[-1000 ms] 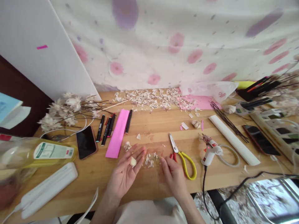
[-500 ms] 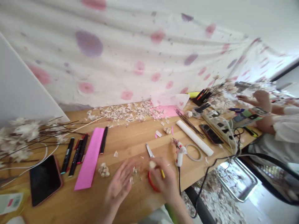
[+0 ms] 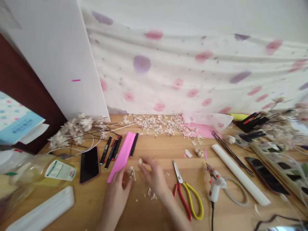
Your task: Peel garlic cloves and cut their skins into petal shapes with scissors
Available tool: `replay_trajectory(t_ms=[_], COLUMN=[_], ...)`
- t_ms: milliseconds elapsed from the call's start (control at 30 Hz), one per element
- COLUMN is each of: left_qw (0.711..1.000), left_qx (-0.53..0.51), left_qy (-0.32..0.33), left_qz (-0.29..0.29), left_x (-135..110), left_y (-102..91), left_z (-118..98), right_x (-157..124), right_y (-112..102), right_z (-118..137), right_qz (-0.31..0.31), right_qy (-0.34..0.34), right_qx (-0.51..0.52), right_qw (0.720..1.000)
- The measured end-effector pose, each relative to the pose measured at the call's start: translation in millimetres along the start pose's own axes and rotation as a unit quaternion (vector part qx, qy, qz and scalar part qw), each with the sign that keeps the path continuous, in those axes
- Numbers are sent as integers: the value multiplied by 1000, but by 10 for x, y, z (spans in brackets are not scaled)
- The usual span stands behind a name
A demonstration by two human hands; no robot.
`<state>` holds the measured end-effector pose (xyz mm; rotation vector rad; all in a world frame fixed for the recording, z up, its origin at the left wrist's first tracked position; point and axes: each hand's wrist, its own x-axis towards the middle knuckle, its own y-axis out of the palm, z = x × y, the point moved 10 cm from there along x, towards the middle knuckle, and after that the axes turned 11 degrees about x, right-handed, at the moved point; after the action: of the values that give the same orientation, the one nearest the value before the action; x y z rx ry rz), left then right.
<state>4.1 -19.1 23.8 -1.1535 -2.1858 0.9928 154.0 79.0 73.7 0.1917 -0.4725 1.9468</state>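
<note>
My left hand [image 3: 117, 194] is low in the middle of the head view. Its thumb and fingers close on a small knobbly cream-coloured clump [image 3: 132, 173], just beside the end of a pink paper strip [image 3: 124, 157]. Close by on the right, my right hand [image 3: 154, 176] pinches a small pale piece [image 3: 140, 161] between thumb and fingertips. Under its wrist lie some whitish scraps [image 3: 151, 193]. Scissors [image 3: 178, 173] with a red handle and pliers-like yellow and red grips [image 3: 194, 200] lie right of that forearm.
A hot glue gun [image 3: 215, 186] with its cord stands at right, near a white roll [image 3: 240, 175]. Pale flakes [image 3: 156, 123] cover the back edge. Black markers [image 3: 106, 150], a phone [image 3: 89, 165] and a bottle of yellowish liquid [image 3: 48, 170] are at left.
The view has swung left. My left hand, earlier spread above the table, has come to the cream clump and closed on it. My right hand has moved left, off the scissors, still pinching the pale piece.
</note>
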Motion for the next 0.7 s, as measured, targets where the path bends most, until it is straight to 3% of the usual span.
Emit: replay_trajectory(t_ms=[100, 167, 267, 367, 433, 467, 533, 633, 700], left_qw=[999, 998, 996, 993, 992, 992, 989, 979, 972], left_qx=[-11, -23, -7, 10, -10, -25, -62, -126, -169], left_qy=[6, 15, 14, 2, -8, -15, -34, -76, -101], left_qz=[37, 54, 86, 118, 124, 124, 129, 138, 129], left_x=[45, 61, 91, 143, 178, 191, 203, 201, 208], left_y=[180, 245, 312, 379, 402, 408, 422, 428, 404], left_z=[-106, -156, -169, -120, -72, -40, 23, 90, 64], right_x=[-161, -256, -382, -514, -518, -477, -342, -126, -15], right_y=[-6, -370, -1490, -2764, -3327, -3482, -3570, -3448, -3376], right_z=[-63, -120, -130, -14, -52, -151, -440, -820, -924], right_qz=[-14, -58, -181, -301, -319, -302, -240, -170, -155], right_qy=[33, 57, 90, 105, 132, 155, 198, 227, 232], right_qx=[4, -22, -108, -216, -273, -288, -300, -318, -328], right_qw=[999, 996, 973, 923, 898, 895, 902, 905, 902])
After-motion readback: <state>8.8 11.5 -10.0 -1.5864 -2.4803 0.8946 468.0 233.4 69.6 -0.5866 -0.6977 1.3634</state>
